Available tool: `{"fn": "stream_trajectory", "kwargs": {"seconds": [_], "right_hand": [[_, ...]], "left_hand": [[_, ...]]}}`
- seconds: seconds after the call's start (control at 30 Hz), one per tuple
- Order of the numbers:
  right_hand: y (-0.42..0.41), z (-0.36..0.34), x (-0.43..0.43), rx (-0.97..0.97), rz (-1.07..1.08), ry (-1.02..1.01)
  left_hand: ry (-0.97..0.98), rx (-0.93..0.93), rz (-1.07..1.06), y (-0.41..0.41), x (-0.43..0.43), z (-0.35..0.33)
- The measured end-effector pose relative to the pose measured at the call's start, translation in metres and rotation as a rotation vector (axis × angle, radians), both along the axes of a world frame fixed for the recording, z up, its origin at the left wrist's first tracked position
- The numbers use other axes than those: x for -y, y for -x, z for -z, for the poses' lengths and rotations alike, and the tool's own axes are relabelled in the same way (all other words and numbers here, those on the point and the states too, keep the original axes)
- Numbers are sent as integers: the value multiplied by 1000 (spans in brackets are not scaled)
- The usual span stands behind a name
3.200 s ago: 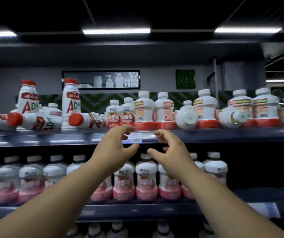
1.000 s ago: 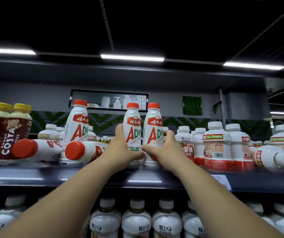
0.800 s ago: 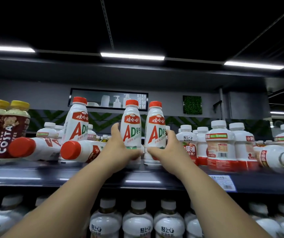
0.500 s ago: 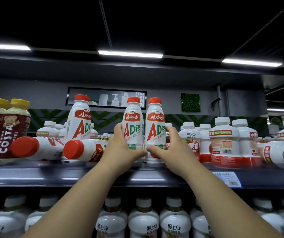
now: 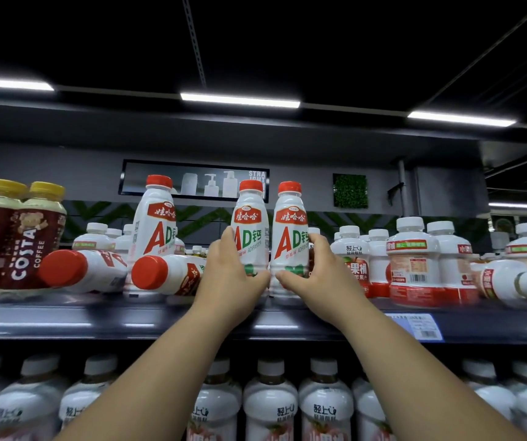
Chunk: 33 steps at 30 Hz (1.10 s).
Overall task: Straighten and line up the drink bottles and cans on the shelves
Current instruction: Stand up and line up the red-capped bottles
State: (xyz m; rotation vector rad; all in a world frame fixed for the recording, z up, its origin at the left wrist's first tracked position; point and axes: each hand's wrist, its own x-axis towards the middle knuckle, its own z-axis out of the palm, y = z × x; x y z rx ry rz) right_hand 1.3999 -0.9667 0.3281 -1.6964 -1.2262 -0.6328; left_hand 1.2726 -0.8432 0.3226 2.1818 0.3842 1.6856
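A few seconds ago your hands were empty in front of the shelf. Now your left hand [image 5: 231, 281] grips the lower part of one red-capped bottle [image 5: 251, 230], and your right hand [image 5: 314, 275] grips the second red-capped bottle [image 5: 289, 230] in the same way. Both stand upright on the upper shelf [image 5: 64, 319], side by side, touching or almost touching, with the labels to the front. In the last second they have hardly moved, so I judge you are only finishing the adjustment of this pair.

The row itself is not ready. Just left of your left hand a fallen bottle [image 5: 166, 275] lies on its side with the cap toward you, and another fallen bottle [image 5: 80, 272] lies beside it. A tall upright bottle [image 5: 157, 230] stands behind them. The fallen ones take the place where the row should continue.

The coffee bottles [image 5: 17, 237] at the far left stand upright. The white juice bottles [image 5: 411, 262] stand close beside your right hand, so there is little room there. One tipped juice bottle [image 5: 516, 284] lies at the far right.
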Motion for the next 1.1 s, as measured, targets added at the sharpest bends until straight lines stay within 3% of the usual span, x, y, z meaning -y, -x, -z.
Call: {"fn": "stream_trajectory", "kwargs": {"seconds": [0.37,0.53,0.67,0.87,1.1], "right_hand": [[-8,2,0,123,-55,-109],[0,6,7,292,-77,-234],[30,17,0,336,-158,-381],[111,24,-41,326,-344,-293],[153,30,-88,198,-275,-143]], "left_hand": [[-73,71,-41,10,17,8],[-314,-99,-169,48,33,23],[-423,-126,-253,96,40,23],[-414,8,-240,149,24,19],[-440,11,-199,181,-20,31]]}}
